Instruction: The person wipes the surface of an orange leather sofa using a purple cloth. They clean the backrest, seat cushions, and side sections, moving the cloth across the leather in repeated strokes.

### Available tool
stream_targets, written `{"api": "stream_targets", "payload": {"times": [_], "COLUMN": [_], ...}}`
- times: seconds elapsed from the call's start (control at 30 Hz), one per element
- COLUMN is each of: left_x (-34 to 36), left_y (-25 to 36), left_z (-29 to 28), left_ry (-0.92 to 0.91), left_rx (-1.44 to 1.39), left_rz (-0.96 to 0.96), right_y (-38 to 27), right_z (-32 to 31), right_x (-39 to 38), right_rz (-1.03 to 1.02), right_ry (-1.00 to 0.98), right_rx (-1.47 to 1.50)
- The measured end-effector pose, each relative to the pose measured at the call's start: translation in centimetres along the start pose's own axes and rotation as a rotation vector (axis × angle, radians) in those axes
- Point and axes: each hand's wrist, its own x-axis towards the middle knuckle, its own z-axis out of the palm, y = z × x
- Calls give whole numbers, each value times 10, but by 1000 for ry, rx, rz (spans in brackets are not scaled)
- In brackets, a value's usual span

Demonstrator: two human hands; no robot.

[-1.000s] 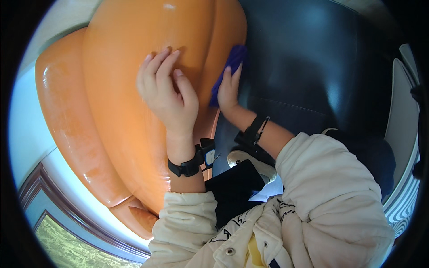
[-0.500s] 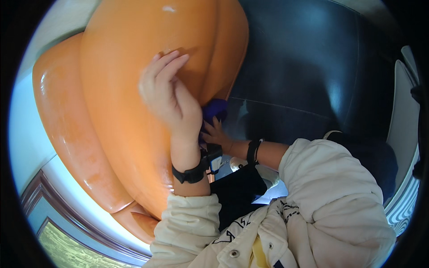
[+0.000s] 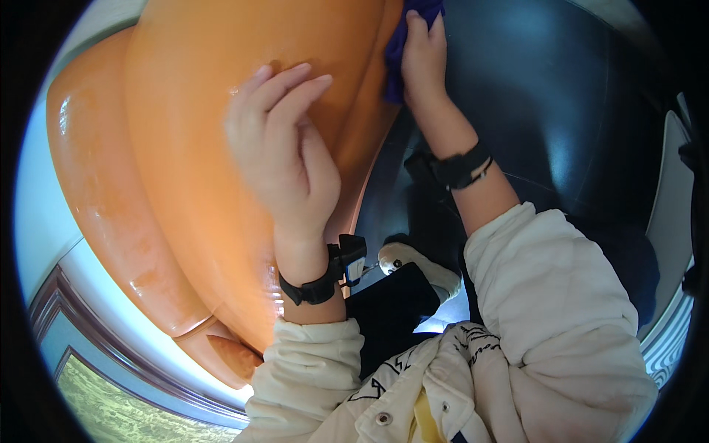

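Cloth lies against the sofa's right edge, well away from our body; our right hand grips it there, seemingly to keep it snug to the curve. Our left hand is empty, loosely open over the sofa, perhaps for balance; we cannot tell whether it touches. Beyond that edge, a shoe rests on dark floor.

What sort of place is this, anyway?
Probably an indoor sitting area, perhaps a lounge or living room. The signs are the big, glossy orange sofa-like seat, the dark floor with thin lines like tile joints, and the framed panel at lower left.
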Motion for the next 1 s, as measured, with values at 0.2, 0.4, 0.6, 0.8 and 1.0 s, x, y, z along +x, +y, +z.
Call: {"api": "stream_targets", "payload": {"times": [0.2,0.4,0.6,0.8,1.0], "left_x": [7,5,8,7,3], "left_y": [-2,-7,-8,-12,-12], "left_z": [5,10,13,9,4], "left_ry": [-78,-46,-23,-12,-9], "left_rx": [29,36,84,73,36], "left_rz": [41,40,35,58,30], "right_y": [51,89,80,51,32], "right_z": [-10,2,0,5,4], "right_x": [-17,-177,-230,-149,-114], "right_rz": [118,593,867,710,126], "right_ry": [81,117,75,197,22], "right_rx": [130,82,-122,259,67]}}
